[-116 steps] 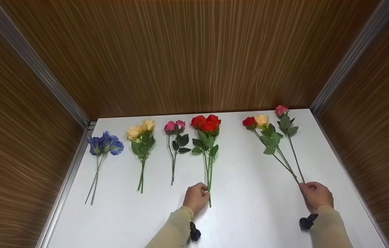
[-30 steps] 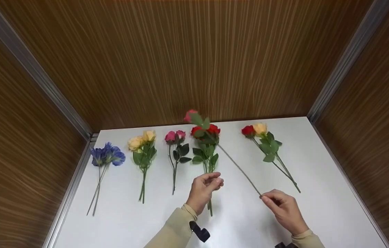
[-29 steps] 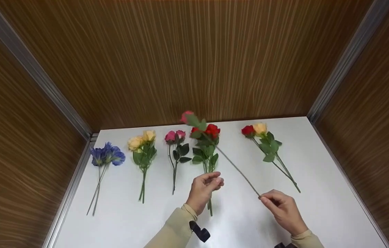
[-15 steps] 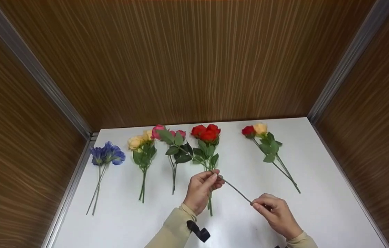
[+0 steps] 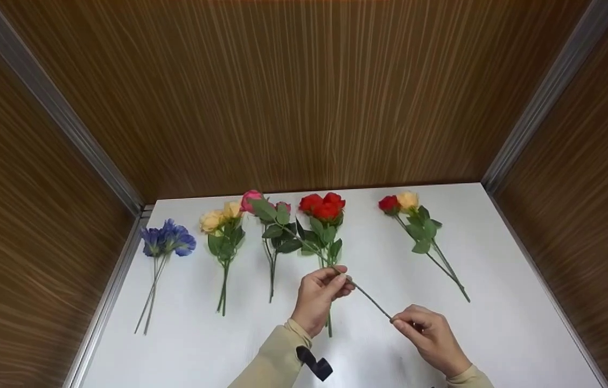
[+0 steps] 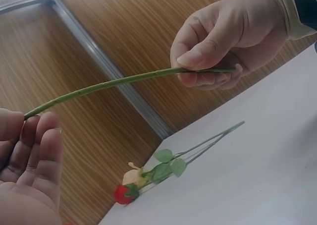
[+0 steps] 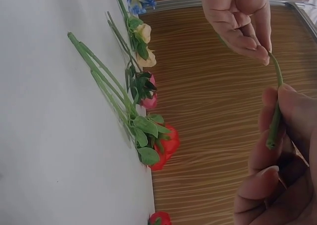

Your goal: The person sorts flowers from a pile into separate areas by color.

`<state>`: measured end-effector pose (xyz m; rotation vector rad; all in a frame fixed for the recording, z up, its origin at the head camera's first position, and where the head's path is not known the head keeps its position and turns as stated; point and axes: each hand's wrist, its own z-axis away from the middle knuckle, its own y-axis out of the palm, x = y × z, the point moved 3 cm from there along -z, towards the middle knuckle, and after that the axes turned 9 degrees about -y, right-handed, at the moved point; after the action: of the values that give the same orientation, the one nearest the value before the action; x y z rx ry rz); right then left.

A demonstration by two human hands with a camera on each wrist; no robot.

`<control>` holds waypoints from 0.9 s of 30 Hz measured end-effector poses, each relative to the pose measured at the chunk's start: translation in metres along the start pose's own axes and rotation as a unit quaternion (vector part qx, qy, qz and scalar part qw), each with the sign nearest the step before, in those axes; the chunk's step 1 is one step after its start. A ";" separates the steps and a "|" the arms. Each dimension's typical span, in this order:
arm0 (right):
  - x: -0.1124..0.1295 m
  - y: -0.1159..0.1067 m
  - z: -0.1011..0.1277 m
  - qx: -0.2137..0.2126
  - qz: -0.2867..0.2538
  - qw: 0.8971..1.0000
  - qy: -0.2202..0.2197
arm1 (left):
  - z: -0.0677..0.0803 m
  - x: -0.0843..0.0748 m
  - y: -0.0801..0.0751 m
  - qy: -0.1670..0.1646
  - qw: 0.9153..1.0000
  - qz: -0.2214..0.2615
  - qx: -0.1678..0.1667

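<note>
A single pink rose (image 5: 251,199) hangs tilted above the white table (image 5: 503,307), its bloom over the pink bunch. My right hand (image 5: 394,320) pinches the cut end of its stem (image 5: 368,297). My left hand (image 5: 340,274) holds the same stem farther up, between thumb and fingertips. The left wrist view shows the stem (image 6: 124,80) running from my left hand (image 6: 27,131) to my right hand (image 6: 208,66). In the right wrist view the stem end (image 7: 273,131) sits between my right thumb and fingers, with my left hand (image 7: 257,46) above it.
Flowers lie in a row on the table: blue flowers (image 5: 166,240), yellow roses (image 5: 220,215), a pink bunch (image 5: 283,207), red roses (image 5: 322,206), and a red and yellow pair (image 5: 400,203). Wood-grain walls (image 5: 304,97) close in the back and both sides.
My right hand lifted the pink rose from the right-hand group and swung its bloom left over the red roses to the pink bunch. My left hand left the red stems and took hold of it.
</note>
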<state>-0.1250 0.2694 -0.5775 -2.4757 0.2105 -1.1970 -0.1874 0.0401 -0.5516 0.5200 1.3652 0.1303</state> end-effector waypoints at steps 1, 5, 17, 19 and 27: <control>0.000 0.000 0.000 0.000 0.000 1.000 0.002 | 0.000 0.000 0.001 -0.001 1.000 -0.003 -0.001; -0.002 0.002 0.002 0.000 -0.002 1.000 0.019 | 0.000 -0.001 0.003 -0.005 1.000 -0.013 -0.004; 0.020 0.000 -0.009 -0.002 0.013 0.996 0.092 | -0.010 -0.016 -0.008 -0.009 0.997 -0.059 -0.041; 0.023 -0.002 -0.009 -0.014 0.019 0.994 0.103 | -0.013 -0.021 -0.016 -0.008 0.996 -0.076 -0.056; -0.014 -0.016 0.007 -0.052 0.048 0.985 0.159 | -0.024 -0.045 -0.052 -0.004 0.984 -0.136 -0.116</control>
<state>-0.1290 0.2906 -0.5853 -2.3164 0.4845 -1.5692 -0.2311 -0.0161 -0.5364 0.1364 1.3785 0.0624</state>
